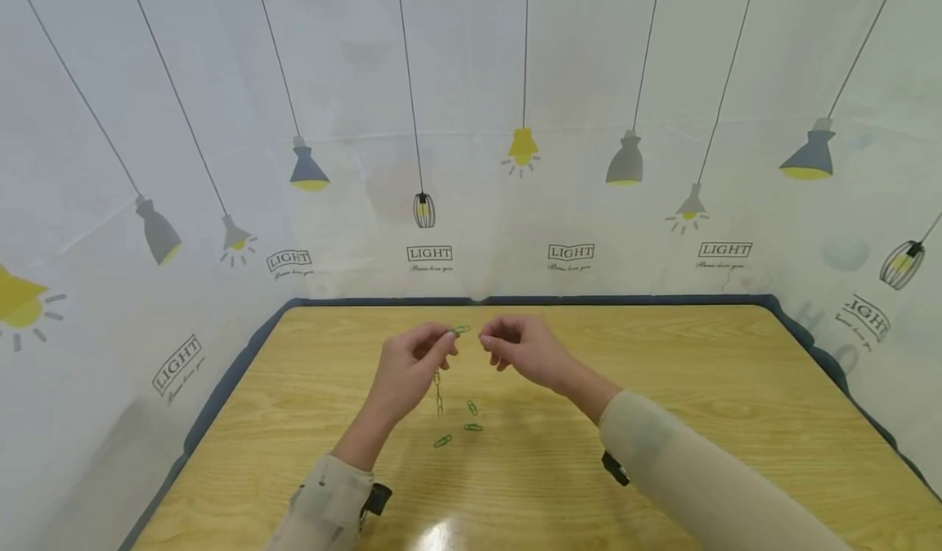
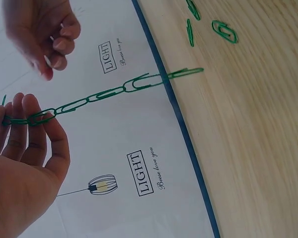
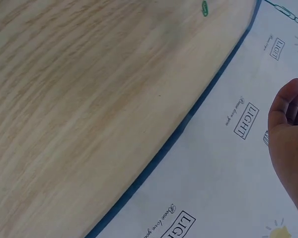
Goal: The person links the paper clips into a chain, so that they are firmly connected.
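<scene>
My left hand (image 1: 408, 367) pinches the top of a chain of linked green paper clips (image 2: 107, 93) between thumb and fingers. One paper clip (image 1: 461, 329) sticks out past those fingertips toward the right hand. Below the left hand the chain hangs down; in the left wrist view it stretches across the fingers and out to the right. A short gap away, my right hand (image 1: 526, 348) is raised with its fingers loosely bent and nothing seen in them. The right wrist view shows this hand (image 3: 290, 111) only in part, at the right edge.
Several loose green paper clips lie on the wooden table (image 1: 662, 420) below the hands, one paper clip (image 1: 442, 441) nearest the front. A dark blue edge (image 1: 625, 299) borders the table. Behind it stands a white curtain (image 1: 471, 183) printed with lamps and the word LIGHT.
</scene>
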Available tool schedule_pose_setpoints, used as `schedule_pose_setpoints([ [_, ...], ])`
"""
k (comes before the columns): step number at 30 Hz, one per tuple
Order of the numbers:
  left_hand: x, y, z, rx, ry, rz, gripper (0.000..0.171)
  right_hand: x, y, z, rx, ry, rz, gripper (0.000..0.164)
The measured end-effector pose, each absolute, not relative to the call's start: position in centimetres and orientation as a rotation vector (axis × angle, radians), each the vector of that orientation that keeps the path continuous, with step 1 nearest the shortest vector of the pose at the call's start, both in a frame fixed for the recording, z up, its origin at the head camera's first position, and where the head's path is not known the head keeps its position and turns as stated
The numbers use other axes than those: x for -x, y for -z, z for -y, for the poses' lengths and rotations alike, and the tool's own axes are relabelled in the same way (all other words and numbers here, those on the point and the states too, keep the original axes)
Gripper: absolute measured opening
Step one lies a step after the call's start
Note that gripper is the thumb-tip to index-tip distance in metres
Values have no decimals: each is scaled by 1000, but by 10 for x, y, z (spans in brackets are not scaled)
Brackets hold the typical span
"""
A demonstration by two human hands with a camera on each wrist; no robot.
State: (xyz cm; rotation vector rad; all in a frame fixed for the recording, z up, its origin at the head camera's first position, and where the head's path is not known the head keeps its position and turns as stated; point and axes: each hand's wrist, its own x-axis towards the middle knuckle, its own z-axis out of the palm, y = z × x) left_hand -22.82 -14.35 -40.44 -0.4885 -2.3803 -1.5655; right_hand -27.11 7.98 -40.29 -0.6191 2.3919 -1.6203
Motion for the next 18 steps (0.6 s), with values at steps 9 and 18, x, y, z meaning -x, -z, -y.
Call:
schedule_pose_setpoints([
  [9, 230, 405, 146, 483, 1562, 2390, 18, 275, 440, -78, 616, 1385, -2430, 19],
  [18, 230, 407, 145, 474, 1574, 2406, 18, 279, 467, -68, 710, 1208, -2451, 23],
])
